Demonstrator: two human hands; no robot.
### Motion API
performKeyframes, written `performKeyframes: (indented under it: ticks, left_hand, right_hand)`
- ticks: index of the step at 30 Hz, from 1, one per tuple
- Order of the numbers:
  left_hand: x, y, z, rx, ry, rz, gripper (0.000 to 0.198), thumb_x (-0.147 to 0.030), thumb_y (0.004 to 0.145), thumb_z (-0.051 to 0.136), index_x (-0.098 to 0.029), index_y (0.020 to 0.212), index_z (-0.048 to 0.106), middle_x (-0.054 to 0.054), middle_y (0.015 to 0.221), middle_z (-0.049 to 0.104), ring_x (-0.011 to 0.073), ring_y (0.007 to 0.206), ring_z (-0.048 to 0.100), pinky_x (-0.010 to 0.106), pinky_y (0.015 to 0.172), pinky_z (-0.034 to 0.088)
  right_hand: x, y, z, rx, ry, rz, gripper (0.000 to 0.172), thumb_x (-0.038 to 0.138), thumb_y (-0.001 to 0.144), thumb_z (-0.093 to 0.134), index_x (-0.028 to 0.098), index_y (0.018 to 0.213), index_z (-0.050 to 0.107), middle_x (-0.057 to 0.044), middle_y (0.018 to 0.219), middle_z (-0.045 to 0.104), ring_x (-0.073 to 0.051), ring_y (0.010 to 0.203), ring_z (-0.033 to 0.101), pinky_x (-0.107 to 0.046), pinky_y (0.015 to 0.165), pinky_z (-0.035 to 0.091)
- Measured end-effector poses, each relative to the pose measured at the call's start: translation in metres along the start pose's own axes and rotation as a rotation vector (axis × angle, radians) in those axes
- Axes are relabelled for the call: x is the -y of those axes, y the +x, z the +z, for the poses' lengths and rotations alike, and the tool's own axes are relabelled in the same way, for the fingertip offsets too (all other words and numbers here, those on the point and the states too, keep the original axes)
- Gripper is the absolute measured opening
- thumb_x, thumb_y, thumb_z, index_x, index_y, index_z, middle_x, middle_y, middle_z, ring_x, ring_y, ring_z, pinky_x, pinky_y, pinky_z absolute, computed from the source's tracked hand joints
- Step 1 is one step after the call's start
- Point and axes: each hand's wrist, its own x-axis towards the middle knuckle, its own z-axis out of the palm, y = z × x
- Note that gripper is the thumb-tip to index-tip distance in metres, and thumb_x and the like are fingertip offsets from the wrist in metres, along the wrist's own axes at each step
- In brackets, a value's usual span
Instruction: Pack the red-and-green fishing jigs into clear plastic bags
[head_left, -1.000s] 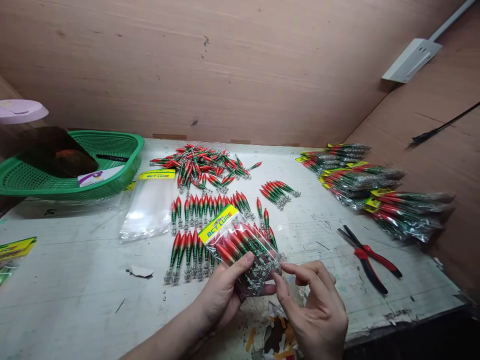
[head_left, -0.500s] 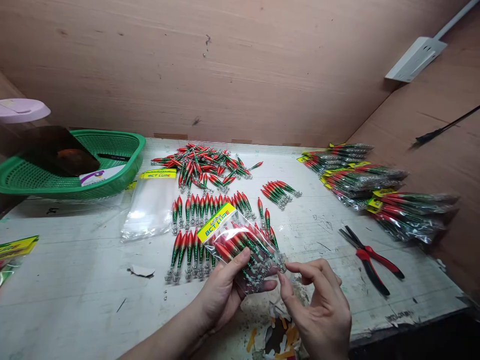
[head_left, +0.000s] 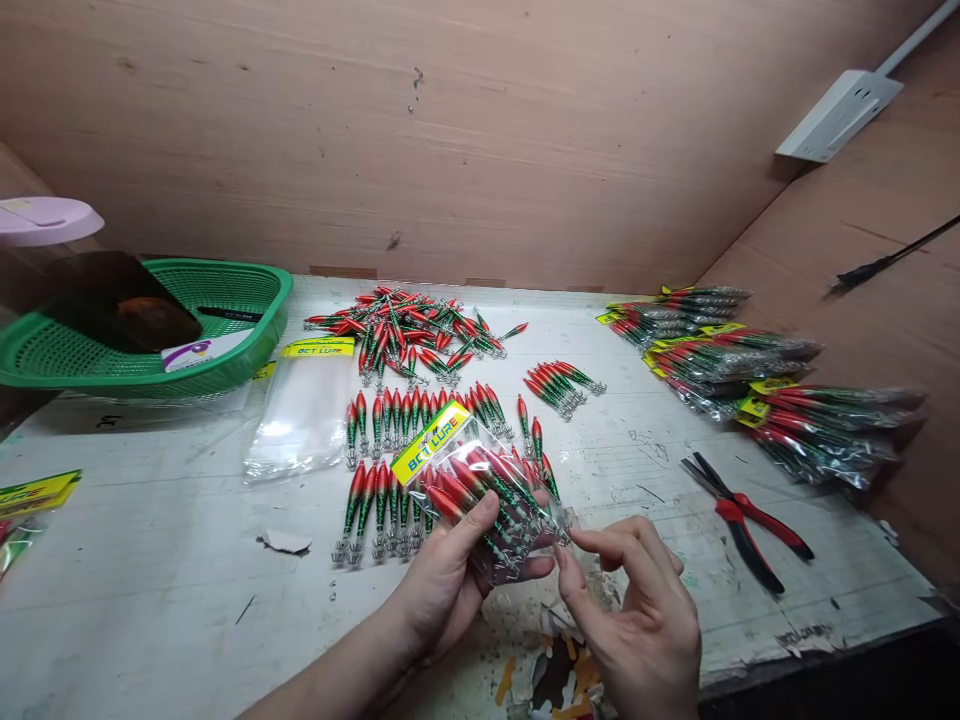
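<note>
My left hand [head_left: 457, 570] is closed round a clear bag of red and green lures [head_left: 480, 480], its thumb on top and its fingers beneath. The bag tilts, its yellow header at the upper left and the hooks toward the lower right. My right hand [head_left: 637, 610] has thumb and forefinger at the bag's lower right corner, by the hooks. Rows of loose lures [head_left: 364, 500] lie on the table behind and left of the bag. A heap of lures [head_left: 405, 325] is farther back, and a small group [head_left: 559, 388] lies to its right.
Empty header bags [head_left: 300, 410] lie left of the rows, near a green basket [head_left: 262, 350]. Pliers [head_left: 739, 520] with red and black handles rest at the right. Filled bags [head_left: 810, 430] are piled at the right wall. A torn scrap [head_left: 286, 541] lies at the left.
The bag's header has shifted slightly left and up. Both hands keep nearly the same place and hold, while the whole view has moved a little.
</note>
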Motion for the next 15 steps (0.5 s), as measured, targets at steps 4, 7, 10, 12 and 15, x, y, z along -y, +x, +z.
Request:
performKeyframes:
  ticks: [4,7,10,12,15]
  left_hand:
    - [0.001,0.001,0.0,0.025,0.009,0.018,0.033,-0.03,0.08,0.069,-0.011,0.106,0.063,0.014,0.103,0.072,0.0262,0.086,0.07,0.037,0.07,0.06]
    - [0.0,0.001,0.0,0.03,0.033,0.02,0.031,-0.029,0.08,0.069,-0.012,0.106,0.063,0.014,0.104,0.072,0.0264,0.086,0.07,0.036,0.07,0.06]
    - [-0.003,0.001,-0.001,0.042,0.076,-0.023,0.032,-0.03,0.082,0.067,-0.009,0.104,0.064,0.017,0.105,0.071,0.0269,0.087,0.07,0.034,0.07,0.06]
    - [-0.004,0.001,-0.002,0.064,0.113,-0.076,0.033,-0.032,0.082,0.066,-0.006,0.103,0.065,0.018,0.104,0.07,0.0282,0.089,0.07,0.033,0.07,0.059]
    - [0.0,0.002,0.0,0.075,0.172,-0.139,0.036,-0.033,0.079,0.069,-0.008,0.104,0.064,0.017,0.1,0.071,0.027,0.084,0.07,0.034,0.067,0.059]
  right_hand:
    - [0.004,0.005,0.001,-0.004,-0.019,-0.023,0.009,0.018,0.082,0.064,0.021,0.087,0.059,0.003,0.069,0.048,-0.015,0.065,0.048,-0.033,0.069,0.034]
    - [0.005,0.006,0.001,-0.006,-0.025,-0.025,0.006,0.02,0.083,0.065,0.022,0.087,0.061,0.003,0.068,0.048,-0.014,0.064,0.047,-0.033,0.068,0.034]
    - [-0.001,0.005,-0.003,-0.034,0.018,0.021,0.009,0.021,0.081,0.068,0.022,0.079,0.059,0.002,0.068,0.048,-0.015,0.064,0.047,-0.032,0.065,0.035]
    - [-0.008,0.006,-0.01,0.003,0.097,0.024,0.011,0.018,0.08,0.069,0.022,0.081,0.058,0.0,0.073,0.049,-0.015,0.068,0.05,-0.031,0.063,0.04]
    - [-0.017,0.012,-0.024,0.179,0.187,-0.105,0.023,0.01,0.081,0.064,0.021,0.101,0.061,-0.002,0.083,0.051,-0.015,0.075,0.055,-0.027,0.061,0.048]
